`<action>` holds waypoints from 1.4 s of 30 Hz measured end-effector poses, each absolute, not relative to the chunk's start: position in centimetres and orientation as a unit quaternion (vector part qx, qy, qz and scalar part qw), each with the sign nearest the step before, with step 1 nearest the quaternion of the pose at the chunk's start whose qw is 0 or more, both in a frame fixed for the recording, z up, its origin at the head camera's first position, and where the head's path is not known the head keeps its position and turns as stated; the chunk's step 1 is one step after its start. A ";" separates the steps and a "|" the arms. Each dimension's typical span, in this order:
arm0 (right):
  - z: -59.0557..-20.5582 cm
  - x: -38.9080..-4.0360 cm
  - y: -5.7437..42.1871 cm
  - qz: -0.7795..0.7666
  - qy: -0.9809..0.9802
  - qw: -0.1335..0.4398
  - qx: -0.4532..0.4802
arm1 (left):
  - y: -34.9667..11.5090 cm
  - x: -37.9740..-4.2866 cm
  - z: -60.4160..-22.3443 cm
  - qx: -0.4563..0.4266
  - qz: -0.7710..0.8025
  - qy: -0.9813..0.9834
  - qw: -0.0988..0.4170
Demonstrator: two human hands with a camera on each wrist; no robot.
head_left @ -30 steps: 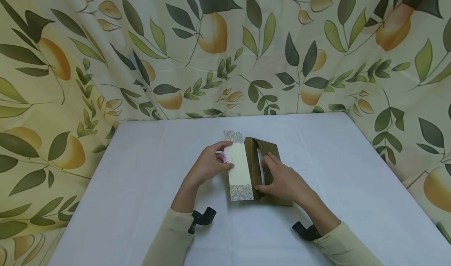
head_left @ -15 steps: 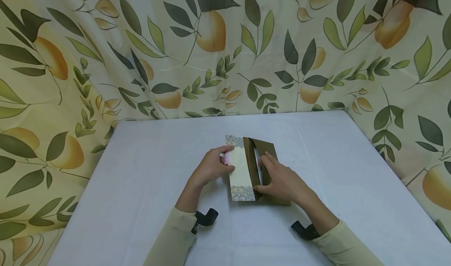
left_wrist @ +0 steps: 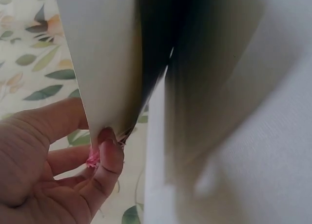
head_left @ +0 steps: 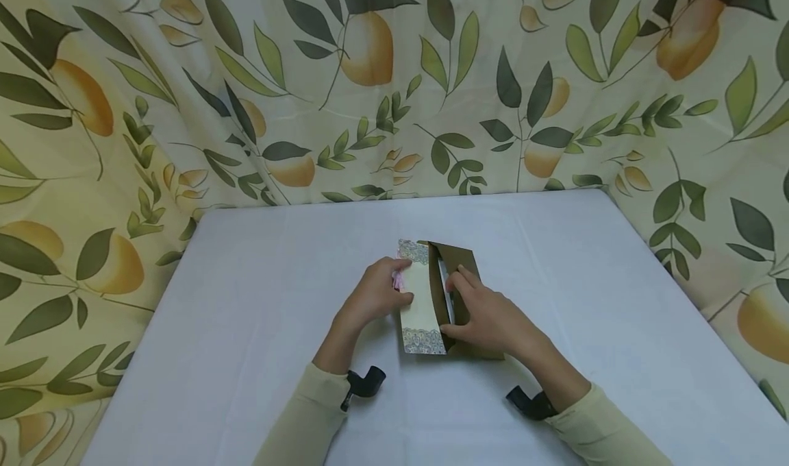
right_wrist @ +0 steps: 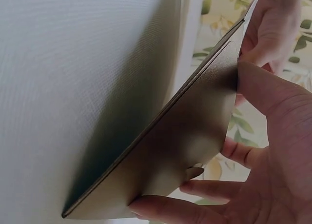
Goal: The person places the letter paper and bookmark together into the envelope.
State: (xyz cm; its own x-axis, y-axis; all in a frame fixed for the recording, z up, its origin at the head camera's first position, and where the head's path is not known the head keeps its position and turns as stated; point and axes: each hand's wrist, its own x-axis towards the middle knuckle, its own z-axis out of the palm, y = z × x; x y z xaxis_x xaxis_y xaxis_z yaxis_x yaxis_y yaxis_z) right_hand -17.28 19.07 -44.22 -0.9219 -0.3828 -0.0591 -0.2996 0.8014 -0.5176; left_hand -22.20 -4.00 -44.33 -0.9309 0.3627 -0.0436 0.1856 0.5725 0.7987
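A cream card (head_left: pixel 420 312) with lace-patterned ends is in my left hand (head_left: pixel 374 293), which pinches its left edge between thumb and fingers. Beside those fingers hangs a pink tassel (head_left: pixel 398 282), also visible in the left wrist view as a pink tassel tuft (left_wrist: pixel 92 158). Against the card's right side lies a brown envelope-like sleeve (head_left: pixel 461 256), with a gap along its opening. My right hand (head_left: pixel 490 312) grips this sleeve near the opening; the right wrist view has its thumb and fingers on the brown sleeve's face (right_wrist: pixel 180 126). How far the card reaches inside is hidden.
A white cloth covers the table (head_left: pixel 277 329). Behind it hangs a curtain (head_left: pixel 394 137) printed with fruit and leaves. Each wrist carries a black camera mount, the left mount (head_left: pixel 368 384) and the right mount (head_left: pixel 530 404).
The card in my left hand has shifted slightly right and the brown sleeve slightly left, so they sit closer together. Both hands keep their hold.
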 end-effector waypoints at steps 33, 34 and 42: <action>-44.0 -17.1 18.7 -0.274 0.938 0.083 -0.195 | -2.4 -21.3 -44.5 0.137 0.409 0.900 0.069; -44.0 -17.1 18.7 -0.276 0.937 0.083 -0.196 | -2.4 -21.3 -44.4 0.133 0.408 0.901 0.066; -44.0 -17.1 18.6 -0.270 0.940 0.071 -0.196 | -1.8 -21.3 -45.0 0.132 0.399 0.906 0.040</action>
State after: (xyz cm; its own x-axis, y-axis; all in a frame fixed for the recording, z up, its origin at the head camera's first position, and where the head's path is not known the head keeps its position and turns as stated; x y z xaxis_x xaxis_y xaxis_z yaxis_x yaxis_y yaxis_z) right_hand -17.10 18.56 -44.01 -0.9134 -0.4061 -0.0277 -0.3295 0.7776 -0.5356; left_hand -21.32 -1.77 -45.01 -0.9620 0.2710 0.0325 0.2069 0.6463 0.7345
